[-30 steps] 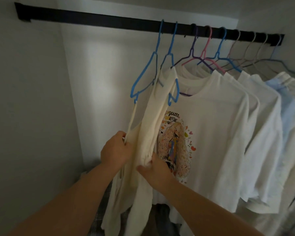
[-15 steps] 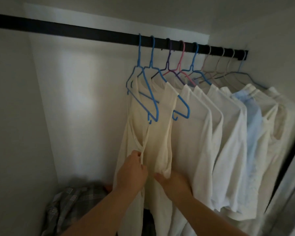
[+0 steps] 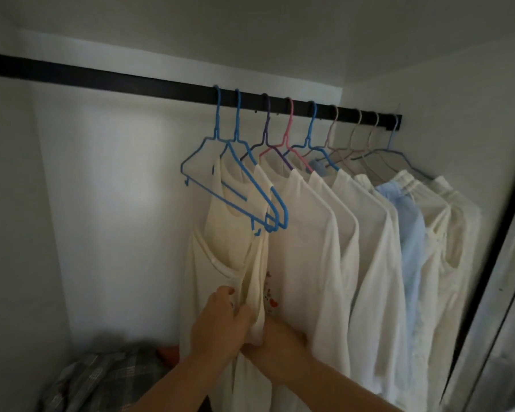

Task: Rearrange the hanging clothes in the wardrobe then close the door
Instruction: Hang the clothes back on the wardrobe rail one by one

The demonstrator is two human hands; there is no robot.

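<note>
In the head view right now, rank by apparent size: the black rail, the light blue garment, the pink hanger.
1. Black rail, spanning most of the frame.
2. Light blue garment, a long narrow strip between white clothes.
3. Pink hanger, smallest; partly hidden by clothes.

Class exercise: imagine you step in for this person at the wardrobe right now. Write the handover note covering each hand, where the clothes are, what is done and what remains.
Left hand: grips the cream garment at the left end of the row.
Right hand: holds the same cream fabric from the right, low down.
Clothes: all bunched on hangers at the right part of the black rail; the rail's left stretch is bare. A light blue shirt hangs among the white ones.
Done: garments hang on the rail.
Left: finish arranging, release the garment, close the door, which stands open.
</note>
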